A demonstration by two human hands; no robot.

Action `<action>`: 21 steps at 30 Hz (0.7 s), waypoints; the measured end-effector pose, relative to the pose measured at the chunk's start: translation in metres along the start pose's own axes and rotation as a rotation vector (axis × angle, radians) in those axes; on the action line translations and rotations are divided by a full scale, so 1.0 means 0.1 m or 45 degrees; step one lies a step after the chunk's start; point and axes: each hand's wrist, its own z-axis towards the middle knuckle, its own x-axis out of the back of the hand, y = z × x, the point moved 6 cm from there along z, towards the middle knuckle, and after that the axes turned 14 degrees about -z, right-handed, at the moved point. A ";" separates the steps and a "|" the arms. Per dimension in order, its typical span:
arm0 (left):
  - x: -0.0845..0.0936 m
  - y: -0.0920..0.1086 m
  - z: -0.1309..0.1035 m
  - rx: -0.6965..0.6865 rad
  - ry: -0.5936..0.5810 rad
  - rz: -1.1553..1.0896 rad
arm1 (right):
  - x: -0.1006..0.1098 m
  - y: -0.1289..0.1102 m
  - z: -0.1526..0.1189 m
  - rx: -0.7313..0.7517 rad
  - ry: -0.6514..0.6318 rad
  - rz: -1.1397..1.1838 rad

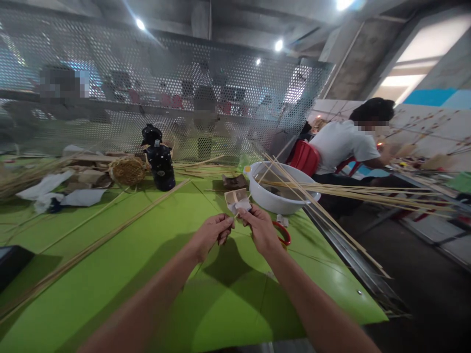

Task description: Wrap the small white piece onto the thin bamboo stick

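Observation:
My left hand (215, 234) is closed in a pinch above the green table, on what looks like a thin bamboo strip (236, 216) that shows between the hands. Close beside it, my right hand (260, 226) pinches a small crumpled white paper (242, 205), which seems to be folded around the strip. Just beyond the paper is a tan piece of cardboard (235, 196); whether it touches the paper is unclear. Partly hidden behind my right wrist are red-handled scissors (285, 234), lying on the table.
A white basin (281, 198) at the right edge has long bamboo strips (353, 189) lying across it. On the left stand a black bottle (162, 169) and a woven basket (128, 170), beside white paper (83, 197). More strips (95, 238) cross the green table (147, 274). A person (338, 142) sits beyond.

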 end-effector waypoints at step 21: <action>0.02 -0.06 -0.03 0.103 0.001 -0.228 | -0.11 0.01 -0.06 -0.028 -0.044 -0.076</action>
